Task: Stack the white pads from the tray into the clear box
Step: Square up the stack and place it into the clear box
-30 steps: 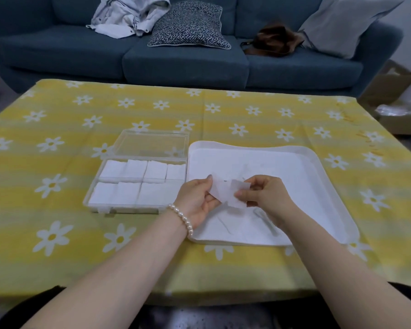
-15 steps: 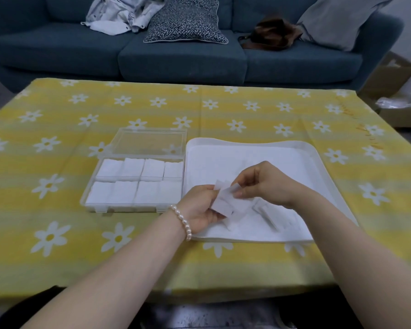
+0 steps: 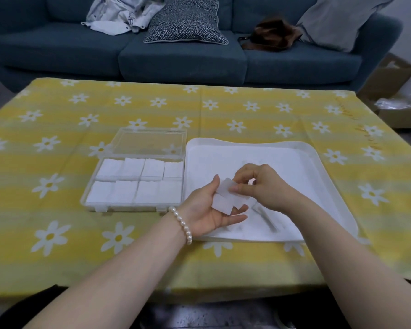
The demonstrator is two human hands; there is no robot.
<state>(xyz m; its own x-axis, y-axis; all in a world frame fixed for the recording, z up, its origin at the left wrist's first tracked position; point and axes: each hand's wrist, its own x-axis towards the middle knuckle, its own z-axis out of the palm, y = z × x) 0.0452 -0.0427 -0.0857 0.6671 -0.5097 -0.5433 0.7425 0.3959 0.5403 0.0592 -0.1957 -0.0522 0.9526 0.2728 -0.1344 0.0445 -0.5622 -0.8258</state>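
Eight compartments: the clear box point(image 3: 135, 184) sits on the left of the table, two rows of four, each showing white pads; its lid point(image 3: 150, 143) lies open flat behind it.
Left hand: the left hand point(image 3: 209, 210) is held palm up over the near left corner of the tray, fingers loosely cupped around a small stack of pads point(image 3: 223, 204), thumb up along the stack's left edge.
Pad in transfer: one white pad point(image 3: 231, 187) lies tilted on top of that stack, not yet squared to it.
Right hand: the right hand point(image 3: 261, 184) pinches this top pad's right edge between thumb and forefinger, the other fingers curled above it.
Key relation: the box lies left of both hands, and the left hand is the nearer one; the stack's long axis seems to run away from the person, roughly matching the compartments, though blur makes this uncertain.
Pad look: thin, soft, rectangular, white against a white tray, so edges are hard to read.
Tray: the white tray point(image 3: 318, 157) sits just beside the box on its right; a few loose pads point(image 3: 266, 216) appear to remain near its front edge.
Next call: likely squaring the stack, then carrying it left.
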